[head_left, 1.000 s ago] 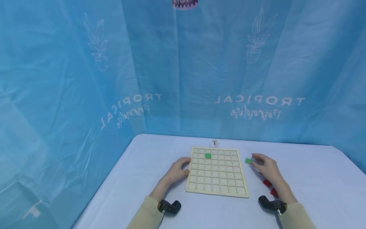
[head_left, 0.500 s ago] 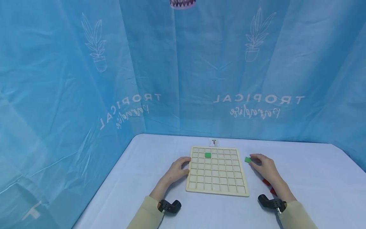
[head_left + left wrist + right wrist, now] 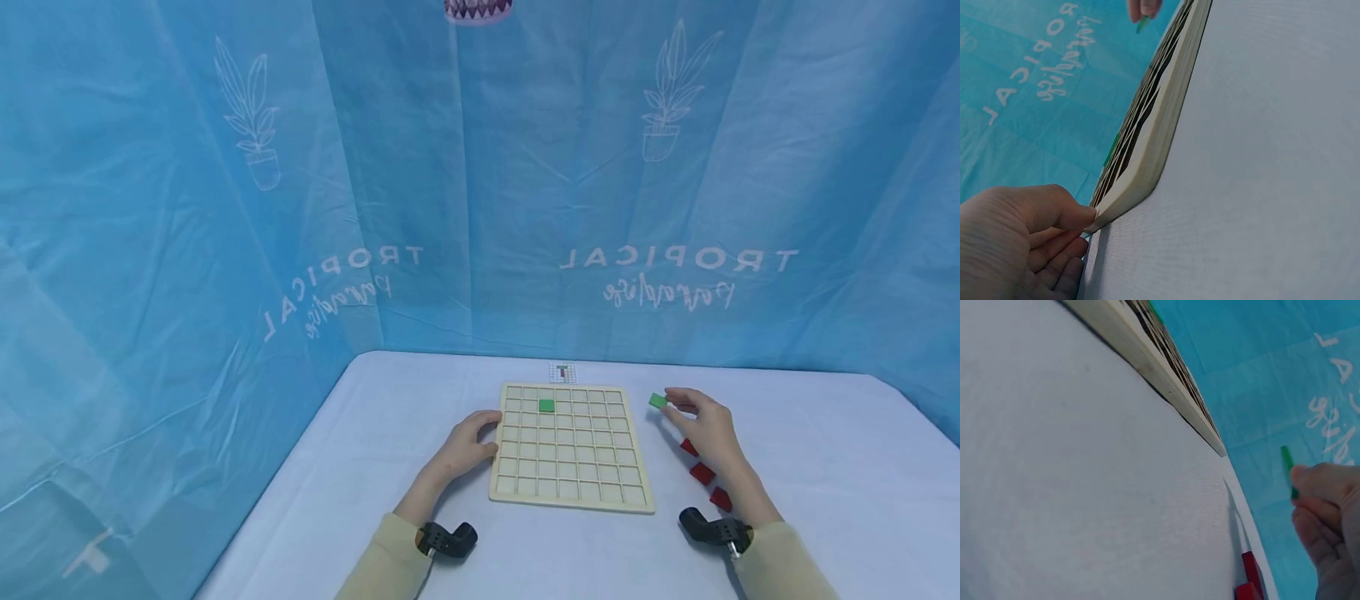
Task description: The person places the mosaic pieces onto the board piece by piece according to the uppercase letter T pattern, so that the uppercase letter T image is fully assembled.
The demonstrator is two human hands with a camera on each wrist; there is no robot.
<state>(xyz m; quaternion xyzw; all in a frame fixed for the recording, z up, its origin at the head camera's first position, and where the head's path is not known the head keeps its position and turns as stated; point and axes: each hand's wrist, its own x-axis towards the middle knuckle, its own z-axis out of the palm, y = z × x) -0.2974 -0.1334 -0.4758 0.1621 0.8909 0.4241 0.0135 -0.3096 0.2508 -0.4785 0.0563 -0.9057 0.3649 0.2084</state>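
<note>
A pale wooden grid board (image 3: 567, 457) lies on the table, with one green square tile (image 3: 547, 406) in a cell near its far edge. My left hand (image 3: 461, 446) rests at the board's left side, thumb and fingertips touching the rim and spread apart. In the left wrist view, the thumb (image 3: 1075, 215) meets the rim near a corner. To the right of the board, my right hand (image 3: 705, 423) pinches another green tile (image 3: 657, 401) between thumb and fingers, raised above the table. The right wrist view shows that tile edge-on.
Red tiles (image 3: 702, 473) lie on the white table (image 3: 840, 467) beside and partly under my right forearm. A small printed grid card (image 3: 562, 372) with a green and red T shape lies beyond the board. Blue printed curtains (image 3: 600, 208) hang behind and at the left.
My right hand has lifted the green tile up off the table and moved slightly away from me. More of the red tiles shows now. The left hand stays at the board's rim.
</note>
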